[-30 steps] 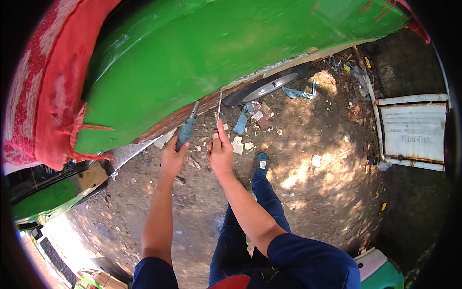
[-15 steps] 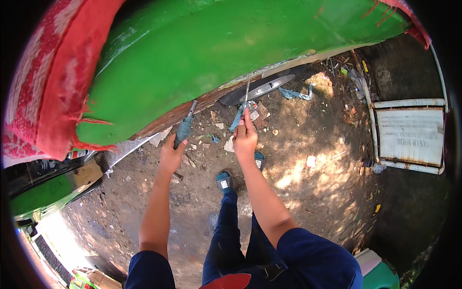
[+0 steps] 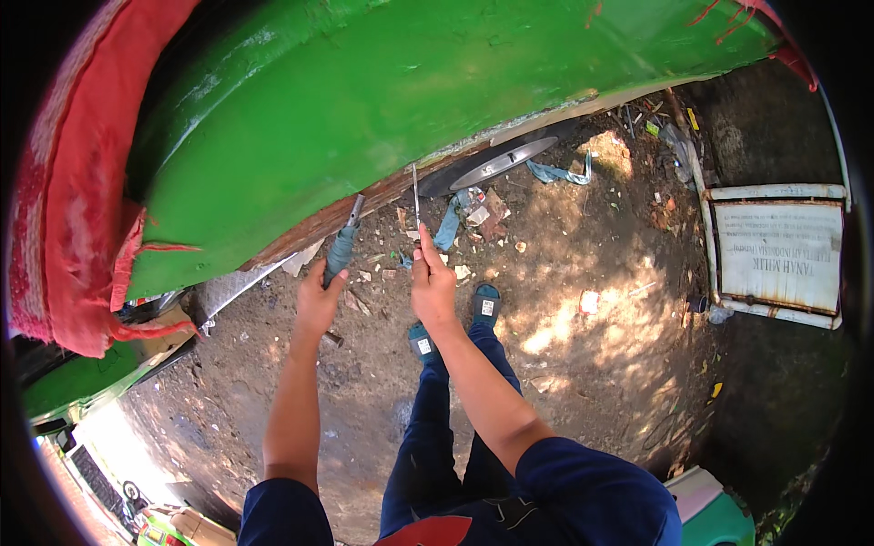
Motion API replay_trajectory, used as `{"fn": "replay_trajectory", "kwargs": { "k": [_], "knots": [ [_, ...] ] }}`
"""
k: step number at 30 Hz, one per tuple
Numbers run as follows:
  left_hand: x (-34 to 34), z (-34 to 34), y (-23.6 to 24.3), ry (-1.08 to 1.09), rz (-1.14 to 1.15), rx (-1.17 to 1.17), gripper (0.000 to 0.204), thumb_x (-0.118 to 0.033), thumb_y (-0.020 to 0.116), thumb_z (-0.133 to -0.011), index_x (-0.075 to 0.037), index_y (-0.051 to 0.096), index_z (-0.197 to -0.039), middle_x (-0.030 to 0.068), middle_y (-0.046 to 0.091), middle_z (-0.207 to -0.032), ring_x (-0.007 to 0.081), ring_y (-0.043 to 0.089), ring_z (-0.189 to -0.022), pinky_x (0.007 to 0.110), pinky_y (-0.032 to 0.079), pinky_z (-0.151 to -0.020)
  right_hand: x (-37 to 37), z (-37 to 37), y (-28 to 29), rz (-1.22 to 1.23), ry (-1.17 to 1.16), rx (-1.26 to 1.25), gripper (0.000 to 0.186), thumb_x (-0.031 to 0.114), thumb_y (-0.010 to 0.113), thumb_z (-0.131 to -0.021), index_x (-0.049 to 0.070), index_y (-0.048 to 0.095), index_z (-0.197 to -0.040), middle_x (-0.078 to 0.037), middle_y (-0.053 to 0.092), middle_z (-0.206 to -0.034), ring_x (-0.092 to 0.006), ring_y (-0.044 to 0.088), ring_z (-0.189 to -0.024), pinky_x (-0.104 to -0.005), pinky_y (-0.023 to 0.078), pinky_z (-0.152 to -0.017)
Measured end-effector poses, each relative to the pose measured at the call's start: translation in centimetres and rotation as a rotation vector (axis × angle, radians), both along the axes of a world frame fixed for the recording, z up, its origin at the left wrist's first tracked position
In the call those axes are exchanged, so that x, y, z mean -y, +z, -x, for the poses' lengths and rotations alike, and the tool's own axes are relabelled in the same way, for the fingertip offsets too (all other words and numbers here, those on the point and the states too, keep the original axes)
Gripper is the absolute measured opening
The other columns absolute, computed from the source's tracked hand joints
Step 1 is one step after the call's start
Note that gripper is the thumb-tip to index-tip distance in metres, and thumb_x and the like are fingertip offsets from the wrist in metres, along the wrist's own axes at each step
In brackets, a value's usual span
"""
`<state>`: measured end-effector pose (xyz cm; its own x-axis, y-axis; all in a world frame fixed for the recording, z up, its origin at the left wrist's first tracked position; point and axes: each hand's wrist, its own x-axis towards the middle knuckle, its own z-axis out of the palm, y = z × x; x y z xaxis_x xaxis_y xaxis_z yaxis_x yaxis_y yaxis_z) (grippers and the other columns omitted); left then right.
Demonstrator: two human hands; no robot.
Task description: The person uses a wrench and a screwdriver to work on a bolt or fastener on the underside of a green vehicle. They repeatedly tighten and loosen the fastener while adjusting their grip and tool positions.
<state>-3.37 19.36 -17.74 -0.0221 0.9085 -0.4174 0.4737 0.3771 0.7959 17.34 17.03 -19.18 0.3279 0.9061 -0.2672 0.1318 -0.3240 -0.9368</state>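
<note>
My left hand point(image 3: 316, 293) is closed around a metal tool with a grey-green wrapped handle point(image 3: 340, 250); its bare tubular tip points away from me toward the green panel point(image 3: 364, 100). Beside it on the right, my right hand point(image 3: 431, 287) grips a thin metal rod point(image 3: 416, 196), the index finger stretched along it. The rod's far end is close to the panel's lower edge; I cannot tell whether they touch. My fingers hide the rod's handle, so its exact kind is unclear. The two tools are apart.
A round metal disc with a dark rim point(image 3: 503, 164) leans under the panel, near blue cloth strips point(image 3: 450, 223) and scattered litter. Red frayed cloth point(image 3: 82, 182) hangs at the left. A white sign in a rusty frame point(image 3: 777, 255) stands at the right. My sandalled feet are on dirt ground.
My right hand has moved left and slightly nearer to me with the rod, closer to the left hand. The left hand has shifted only slightly. The red cloth appears farther left.
</note>
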Motion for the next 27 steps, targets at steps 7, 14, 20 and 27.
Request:
{"fn": "replay_trajectory", "kwargs": {
  "k": [7, 14, 20, 27],
  "knots": [
    [0.0, 0.1, 0.4, 0.007, -0.029, 0.034, 0.027, -0.017, 0.068, -0.093, 0.000, 0.061, -0.113, 0.0004, 0.056, -0.078, 0.0087, 0.046, -0.071, 0.027, 0.040, -0.063, 0.4, 2.7, 0.1, 0.027, -0.088, -0.206, 0.045, 0.010, 0.050, -0.105, 0.016, 0.047, -0.149, 0.004, 0.053, -0.080, -0.0047, 0.045, -0.063, -0.0227, 0.042, -0.056],
    [-0.6, 0.2, 1.6, -0.034, -0.026, -0.006, 0.027, -0.018, 0.068, -0.093, 0.000, 0.062, -0.112, 0.0006, 0.055, -0.078, 0.0089, 0.045, -0.071, 0.027, 0.040, -0.063, 0.2, 3.9, -0.1, -0.015, -0.137, -0.342, 0.045, 0.013, 0.049, -0.106, 0.017, 0.045, -0.150, 0.005, 0.050, -0.080, -0.0040, 0.043, -0.063, -0.0215, 0.040, -0.052],
    [-0.8, 0.5, 2.1, -0.039, -0.006, -0.057, 0.027, -0.018, 0.067, -0.094, 0.000, 0.062, -0.113, 0.0003, 0.055, -0.078, 0.0087, 0.045, -0.071, 0.027, 0.039, -0.063, -3.9, 1.3, 2.8, -0.009, -0.335, -0.571, 0.046, 0.014, 0.049, -0.106, 0.019, 0.044, -0.151, 0.006, 0.049, -0.076, -0.0029, 0.043, -0.060, -0.0215, 0.036, -0.045],
    [0.2, -0.2, 0.2, 0.019, -0.030, 0.086, 0.021, -0.017, 0.066, -0.094, 0.000, 0.061, -0.107, -0.0009, 0.048, -0.074, 0.0089, 0.040, -0.068, 0.028, 0.036, -0.061, 0.0, 1.3, 0.3, -0.018, -0.149, -0.407, 0.044, 0.012, 0.051, -0.105, 0.016, 0.048, -0.149, 0.004, 0.055, -0.087, -0.0041, 0.046, -0.063, -0.0228, 0.039, -0.049]
  ]
}}
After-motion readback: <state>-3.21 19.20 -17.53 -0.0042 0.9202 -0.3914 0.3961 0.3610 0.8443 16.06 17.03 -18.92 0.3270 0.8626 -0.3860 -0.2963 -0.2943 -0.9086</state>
